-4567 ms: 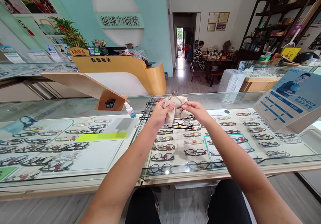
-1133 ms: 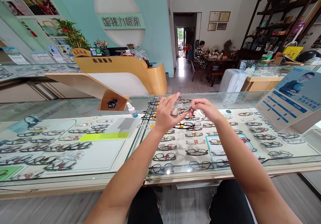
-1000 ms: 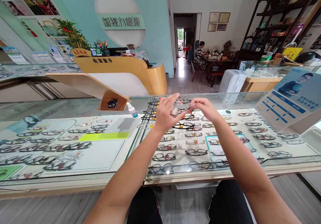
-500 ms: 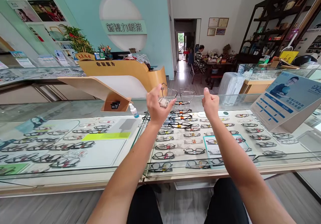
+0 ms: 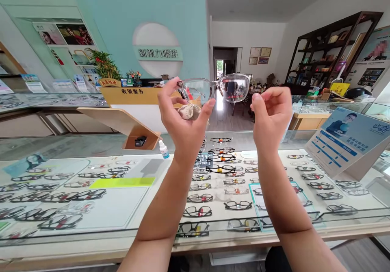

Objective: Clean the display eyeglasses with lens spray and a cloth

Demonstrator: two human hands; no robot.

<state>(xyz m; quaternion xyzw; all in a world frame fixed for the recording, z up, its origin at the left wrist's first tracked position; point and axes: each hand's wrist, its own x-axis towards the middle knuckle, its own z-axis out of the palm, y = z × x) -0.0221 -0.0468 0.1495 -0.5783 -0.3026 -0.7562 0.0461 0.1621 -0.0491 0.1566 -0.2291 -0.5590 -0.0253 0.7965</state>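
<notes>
My left hand [image 5: 185,133] is raised above the glass counter, closed on a pair of clear-rimmed eyeglasses [image 5: 215,84] by one end. A crumpled pale cloth [image 5: 189,111] is bunched in the same palm. The lenses face me, held up at about wall-sign height. Beside the other end of the eyeglasses is my right hand [image 5: 271,119], its thumb and fingertips pinched together just below the hinge. Whether it grips a temple arm there cannot be made out.
Below my arms, a glass display case [image 5: 213,219] holds many spectacle frames. On the counter stand a small white-and-blue spray bottle [image 5: 163,149], an open wooden stand [image 5: 137,127] and a blue-and-white sign [image 5: 344,142]. Farther back is a yellow-fronted desk [image 5: 134,99].
Both hands and the eyeglasses have come up and closer to me, and the lenses look larger. My right hand has turned, going from a fist to a pinch near the eyeglasses. The view has tilted up.
</notes>
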